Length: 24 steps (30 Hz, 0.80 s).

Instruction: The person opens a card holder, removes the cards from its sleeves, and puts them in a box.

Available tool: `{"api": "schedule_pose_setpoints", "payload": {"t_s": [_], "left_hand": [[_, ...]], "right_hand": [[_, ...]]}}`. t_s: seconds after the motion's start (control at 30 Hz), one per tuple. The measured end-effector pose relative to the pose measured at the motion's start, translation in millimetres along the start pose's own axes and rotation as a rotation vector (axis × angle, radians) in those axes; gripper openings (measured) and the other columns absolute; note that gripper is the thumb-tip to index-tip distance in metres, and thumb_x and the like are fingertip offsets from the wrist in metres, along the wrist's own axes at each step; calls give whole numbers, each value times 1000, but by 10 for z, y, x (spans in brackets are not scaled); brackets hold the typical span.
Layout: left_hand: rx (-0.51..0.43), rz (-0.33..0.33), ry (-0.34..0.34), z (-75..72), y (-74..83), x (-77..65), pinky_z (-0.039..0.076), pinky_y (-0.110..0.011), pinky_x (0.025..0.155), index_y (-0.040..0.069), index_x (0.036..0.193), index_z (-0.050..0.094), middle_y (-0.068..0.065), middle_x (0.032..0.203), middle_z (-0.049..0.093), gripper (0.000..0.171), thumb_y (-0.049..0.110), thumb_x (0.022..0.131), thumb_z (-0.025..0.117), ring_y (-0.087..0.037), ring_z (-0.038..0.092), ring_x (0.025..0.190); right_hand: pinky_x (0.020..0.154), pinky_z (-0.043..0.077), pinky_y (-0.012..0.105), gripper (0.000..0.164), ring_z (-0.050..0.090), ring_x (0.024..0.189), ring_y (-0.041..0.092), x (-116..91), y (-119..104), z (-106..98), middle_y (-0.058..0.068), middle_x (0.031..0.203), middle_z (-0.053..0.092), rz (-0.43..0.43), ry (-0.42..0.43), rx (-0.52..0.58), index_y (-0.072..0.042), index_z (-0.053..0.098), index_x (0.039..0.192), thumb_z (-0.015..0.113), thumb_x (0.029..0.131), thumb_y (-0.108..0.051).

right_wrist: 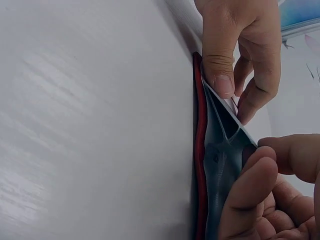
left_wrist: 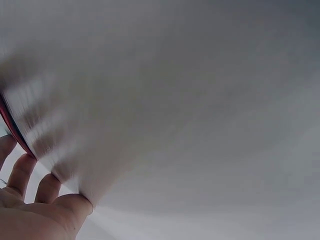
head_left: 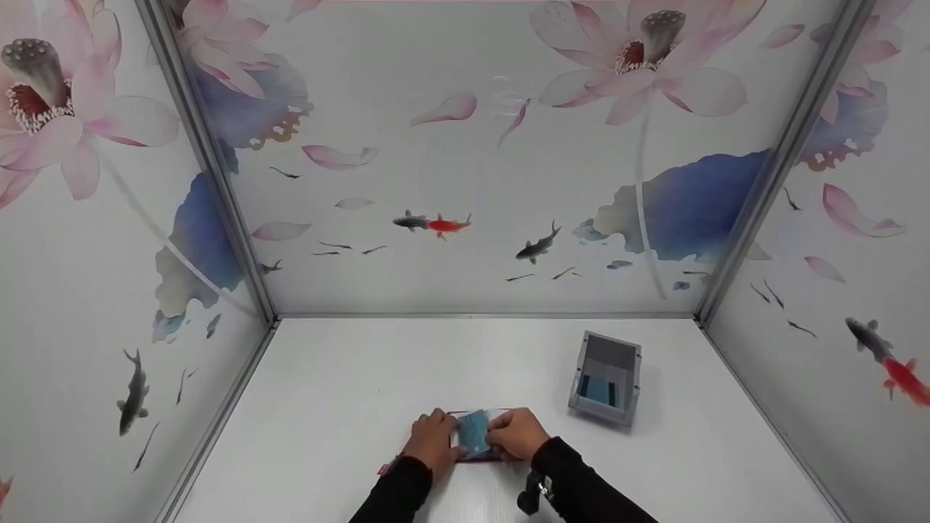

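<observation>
A flat, wallet-like case point(right_wrist: 200, 120) with a red edge and blue-green inner layers lies on the table in front of the person. Across its middle in the head view is a blue card point(head_left: 473, 434), slightly tilted. My left hand point(head_left: 434, 439) holds the case's left side. In the right wrist view, the left thumb point(right_wrist: 223, 85) presses a pale edge with fingers behind it. My right hand point(head_left: 517, 434) pinches the card's right edge with thumb and forefinger. Between the hands the layers gape into a dark pocket; I cannot tell whether the card is loose or attached.
A grey open box point(head_left: 607, 378) stands on the white table point(head_left: 349, 370), right of and beyond the hands. Inside lies a blue piece point(head_left: 599, 389) with dark stripes. White panels printed with flowers and fish enclose the table on the left, right and back.
</observation>
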<state>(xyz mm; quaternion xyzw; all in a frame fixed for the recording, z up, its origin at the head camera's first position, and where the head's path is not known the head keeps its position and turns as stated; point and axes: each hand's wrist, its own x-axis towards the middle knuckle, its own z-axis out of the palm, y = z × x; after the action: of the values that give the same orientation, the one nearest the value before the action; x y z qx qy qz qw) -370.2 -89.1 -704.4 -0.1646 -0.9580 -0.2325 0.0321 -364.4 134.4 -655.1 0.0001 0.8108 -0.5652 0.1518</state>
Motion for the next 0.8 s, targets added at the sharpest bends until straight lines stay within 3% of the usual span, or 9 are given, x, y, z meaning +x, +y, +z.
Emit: {"api": "schedule_pose_setpoints", "payload": {"t_s": [0.2, 0.33, 0.57, 0.8], "left_hand": [[4, -28, -27, -80, 83, -10, 53, -54, 111, 5, 136, 74, -11, 127, 67, 53, 37, 97, 91, -34, 62, 117], [-7, -57, -45, -120, 123, -20, 53, -54, 112, 6, 137, 74, -11, 128, 67, 53, 36, 98, 91, -34, 62, 118], [0, -83, -53, -71, 107, -9, 52, -53, 116, 8, 138, 74, -10, 131, 67, 52, 37, 98, 90, -32, 62, 121], [-14, -45, -25, -55, 81, -3, 51, -59, 117, 5, 136, 75, -13, 129, 67, 51, 35, 98, 91, -38, 63, 122]], "right_hand": [[57, 57, 22, 20, 66, 65, 11, -48, -35, -69, 3, 80, 73, 6, 29, 12, 5, 80, 113, 79, 95, -3], [58, 58, 24, 21, 65, 64, 11, -98, -82, -159, 4, 79, 73, -41, 45, 15, 8, 80, 114, 76, 96, -2], [61, 59, 30, 25, 65, 62, 14, -215, -192, -354, 11, 81, 76, -93, 93, 19, 14, 78, 117, 73, 98, -1], [61, 61, 28, 23, 66, 70, 16, -200, -251, -624, 12, 86, 76, -57, 194, 39, 10, 80, 112, 73, 94, -1]]}}
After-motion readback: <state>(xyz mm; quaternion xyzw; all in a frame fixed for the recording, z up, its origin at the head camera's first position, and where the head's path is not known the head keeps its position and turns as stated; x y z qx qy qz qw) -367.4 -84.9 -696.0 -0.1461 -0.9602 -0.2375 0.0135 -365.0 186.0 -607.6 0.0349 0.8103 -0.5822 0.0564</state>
